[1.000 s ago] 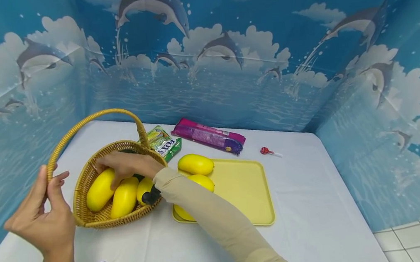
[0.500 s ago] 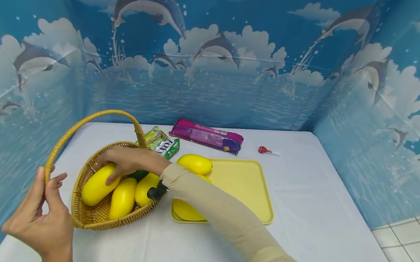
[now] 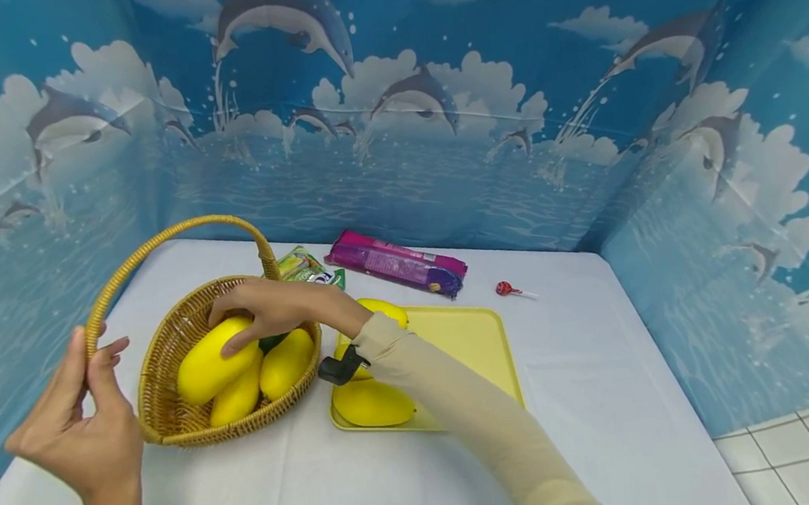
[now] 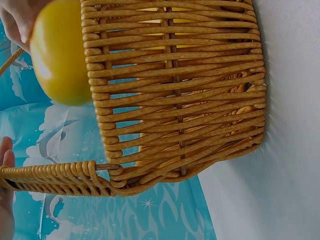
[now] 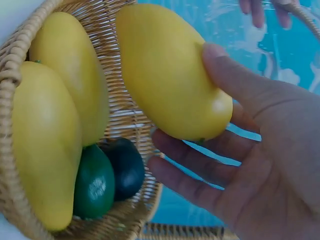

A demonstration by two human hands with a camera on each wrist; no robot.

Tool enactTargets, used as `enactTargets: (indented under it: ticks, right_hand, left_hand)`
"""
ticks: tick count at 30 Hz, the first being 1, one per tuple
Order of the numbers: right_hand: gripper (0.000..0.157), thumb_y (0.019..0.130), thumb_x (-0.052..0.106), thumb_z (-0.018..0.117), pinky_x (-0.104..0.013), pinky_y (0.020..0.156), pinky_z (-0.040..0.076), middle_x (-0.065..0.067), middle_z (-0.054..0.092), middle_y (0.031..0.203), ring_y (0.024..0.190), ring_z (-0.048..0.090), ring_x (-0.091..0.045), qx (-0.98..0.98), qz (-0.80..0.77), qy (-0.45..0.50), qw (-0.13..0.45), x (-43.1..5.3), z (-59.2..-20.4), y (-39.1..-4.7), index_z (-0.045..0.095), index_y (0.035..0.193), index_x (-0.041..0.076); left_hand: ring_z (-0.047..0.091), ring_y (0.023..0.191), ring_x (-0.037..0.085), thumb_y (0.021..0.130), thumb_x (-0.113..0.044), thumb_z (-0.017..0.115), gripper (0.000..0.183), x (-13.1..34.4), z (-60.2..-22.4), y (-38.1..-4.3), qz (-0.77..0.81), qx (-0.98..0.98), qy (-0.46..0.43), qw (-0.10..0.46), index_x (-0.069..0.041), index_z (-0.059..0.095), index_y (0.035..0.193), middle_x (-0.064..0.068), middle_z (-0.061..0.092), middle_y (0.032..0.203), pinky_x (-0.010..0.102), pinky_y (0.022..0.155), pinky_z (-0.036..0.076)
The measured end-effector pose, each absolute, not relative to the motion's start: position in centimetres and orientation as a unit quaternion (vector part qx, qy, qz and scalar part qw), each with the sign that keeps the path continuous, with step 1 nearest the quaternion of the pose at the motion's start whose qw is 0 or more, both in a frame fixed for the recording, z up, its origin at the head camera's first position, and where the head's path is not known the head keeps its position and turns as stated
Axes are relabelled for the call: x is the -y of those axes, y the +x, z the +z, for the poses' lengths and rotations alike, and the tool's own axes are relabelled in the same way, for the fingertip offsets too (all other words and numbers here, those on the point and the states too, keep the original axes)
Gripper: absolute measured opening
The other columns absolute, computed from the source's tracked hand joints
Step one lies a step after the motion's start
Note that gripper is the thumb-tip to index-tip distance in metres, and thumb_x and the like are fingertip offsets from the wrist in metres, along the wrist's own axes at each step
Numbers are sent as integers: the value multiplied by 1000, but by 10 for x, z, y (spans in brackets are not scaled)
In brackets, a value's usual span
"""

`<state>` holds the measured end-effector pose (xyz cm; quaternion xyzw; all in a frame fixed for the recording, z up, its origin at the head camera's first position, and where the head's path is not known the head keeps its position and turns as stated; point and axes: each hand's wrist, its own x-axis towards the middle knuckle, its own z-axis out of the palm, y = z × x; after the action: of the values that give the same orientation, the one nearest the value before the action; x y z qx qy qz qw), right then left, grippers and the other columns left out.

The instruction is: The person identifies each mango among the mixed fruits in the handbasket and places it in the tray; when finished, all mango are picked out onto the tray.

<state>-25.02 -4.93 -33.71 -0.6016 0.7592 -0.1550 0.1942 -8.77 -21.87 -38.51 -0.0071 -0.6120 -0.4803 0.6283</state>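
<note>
My left hand (image 3: 80, 429) pinches the arched handle (image 3: 158, 242) of a wicker basket (image 3: 157, 394) that stands tilted open on the table. Inside the basket's near rim, my right hand (image 3: 272, 302) grips a yellow mango (image 3: 207, 370), thumb on one side and fingers on the other. In the right wrist view this mango (image 5: 165, 70) is raised above the basket's contents. Below it lie two more mangoes, one (image 5: 70, 75) behind the other (image 5: 45, 145). A green fruit (image 5: 94, 182) and a dark rounded one (image 5: 126, 167) sit beside them.
A yellow tray (image 3: 466, 343) right of the basket bears mangoes (image 3: 373, 404), partly covered by my right arm. Behind are a green packet (image 3: 300, 263), a purple packet (image 3: 398, 263) and a red lollipop (image 3: 505, 289). A dolphin-print curtain (image 3: 397, 173) surrounds the table.
My right hand has lifted the mango from the basket's left side and moved it rightward, over another mango. My left hand stays on the handle.
</note>
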Motion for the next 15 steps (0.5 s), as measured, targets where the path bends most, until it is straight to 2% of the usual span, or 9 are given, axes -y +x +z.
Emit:
enactTargets:
  ticks: [3,10,15]
  right_hand:
    - [46,106,27,72,-12,106,45,-10,67,146,129,62,-17,-753,-177,-599,205,34,-331,-246,64,146,4]
    - [41,105,25,74,-16,95,52,-7,72,134,108,65,-10,-751,-225,-583,214,-3,-323,-241,68,140,6]
    - [41,105,23,74,-20,96,58,-7,73,133,112,67,-8,-759,-282,-550,205,-38,-325,-239,68,142,5]
  left_hand:
    - [78,90,1,95,9,75,24,218,-385,-87,-481,611,-4,629,6,78,119,34,75,110,14,84,62]
    - [78,90,2,95,9,75,22,217,-384,-86,-487,602,-8,632,8,78,117,35,74,110,15,84,62]
    - [79,89,3,94,10,76,22,216,-383,-88,-497,594,-13,632,9,78,116,35,74,109,15,84,62]
